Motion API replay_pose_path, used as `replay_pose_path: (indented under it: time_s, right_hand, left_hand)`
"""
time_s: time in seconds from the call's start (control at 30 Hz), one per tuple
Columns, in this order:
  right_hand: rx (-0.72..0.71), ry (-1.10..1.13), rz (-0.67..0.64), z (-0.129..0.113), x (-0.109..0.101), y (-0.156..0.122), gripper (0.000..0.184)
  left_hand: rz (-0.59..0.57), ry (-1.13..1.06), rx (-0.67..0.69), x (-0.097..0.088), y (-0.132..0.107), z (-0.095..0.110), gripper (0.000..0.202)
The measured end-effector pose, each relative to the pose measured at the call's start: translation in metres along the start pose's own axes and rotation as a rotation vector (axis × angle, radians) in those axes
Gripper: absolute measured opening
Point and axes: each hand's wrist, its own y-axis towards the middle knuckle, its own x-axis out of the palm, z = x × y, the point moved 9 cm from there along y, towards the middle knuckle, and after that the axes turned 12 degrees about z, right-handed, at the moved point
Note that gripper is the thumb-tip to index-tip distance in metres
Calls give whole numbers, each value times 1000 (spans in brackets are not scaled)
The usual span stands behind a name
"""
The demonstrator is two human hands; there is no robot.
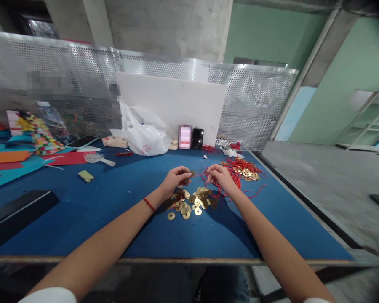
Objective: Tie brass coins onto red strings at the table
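Observation:
Between the thumb and fingers of my left hand (176, 181) is a brass coin (192, 173), seen nearly edge-on. My right hand (220, 176) pinches a thin red cord (199, 175) that runs across to the coin. Whether the cord passes through the coin's hole is too small to tell. Beneath both hands lies a loose pile of brass coins (197, 203) with square holes, partly in shadow. Beside and behind my right hand spreads a tangle of red cords (235, 179), with more coins (249, 174) bunched at its far right.
On the blue table (120, 227) a white plastic bag (145, 132) and two upright phones (198, 139) stand at the back. Coloured paper (6, 158), a white fan-shaped piece (97, 158) and a small yellow-green packet (86, 176) lie left. A black object (22, 214) sits at the near left.

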Motion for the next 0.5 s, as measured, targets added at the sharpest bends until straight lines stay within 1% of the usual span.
replay_pose_path:
  time_s: [0.03,0.1,0.13,0.17,0.23,0.3,0.33,0.37,0.43,0.5]
  right_hand:
    - [9,-12,-38,0,3,-2,10]
    - [28,-89,-157,4,12,-8,14]
    - [18,-162,-197,6,15,-11,15]
    - [-22,-262,-198,6,16,-13,17]
    - [-194,-492,-96,-2,11,-13,16]
    - [-391,-634,23,-16,8,-15,10]
    - [-448,-637,49,-21,9,-17,7]
    - [-466,-593,46,-22,11,-18,9]
    - [-422,-424,-5,-20,16,-18,15]
    - [-338,-264,-70,-16,22,-18,20]
  left_hand:
    - [17,-13,3,-1,0,1,34]
    - [38,-34,3,-3,0,3,35]
    - [37,-40,0,-3,0,4,35]
    - [30,-43,-3,-2,-1,4,35]
    - [-2,-46,-6,1,-2,5,33]
    - [-41,-46,-1,5,-4,5,32]
    - [-56,-46,4,7,-4,5,31]
    - [-71,-43,9,8,-5,5,30]
    - [-91,-32,15,10,-6,4,29]
    - [-107,-21,20,11,-6,3,28]
